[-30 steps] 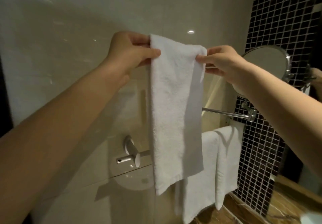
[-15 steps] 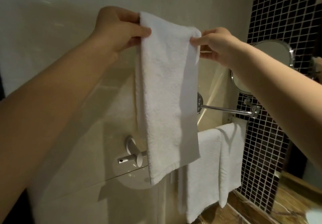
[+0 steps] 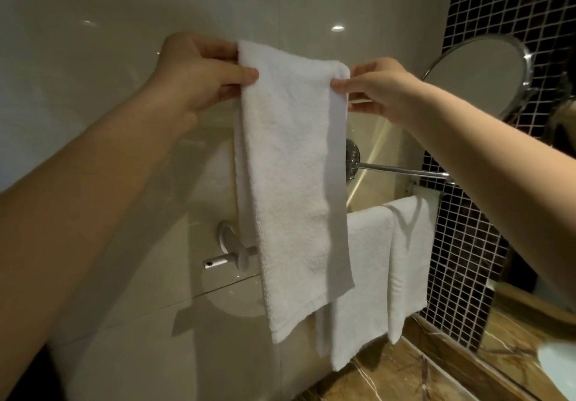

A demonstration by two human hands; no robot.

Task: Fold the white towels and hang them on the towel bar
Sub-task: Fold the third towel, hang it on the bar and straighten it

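White terry cloth hung in a long folded strip, the folded white towel [image 3: 293,182], held up by its two top corners in front of the glossy cream wall panel [image 3: 93,57]. The person's left hand [image 3: 199,73] pinched the upper left corner between thumb and fingers, closed tight on the fabric; the right hand [image 3: 380,89] gripped the upper right corner the same way, thumb in front. The towel's lower end dangled free, covering part of the chrome towel bar [image 3: 402,170] that ran toward the dark mosaic tile wall [image 3: 486,244]. Two more white towels [image 3: 389,263] (already draped side by side, touching) hung behind and right of it, above the brown marble counter [image 3: 405,375]. A round chrome mirror [image 3: 480,73] stood out near the right wrist, and a white knob fitting [image 3: 227,244] sat at the held towel's left edge.
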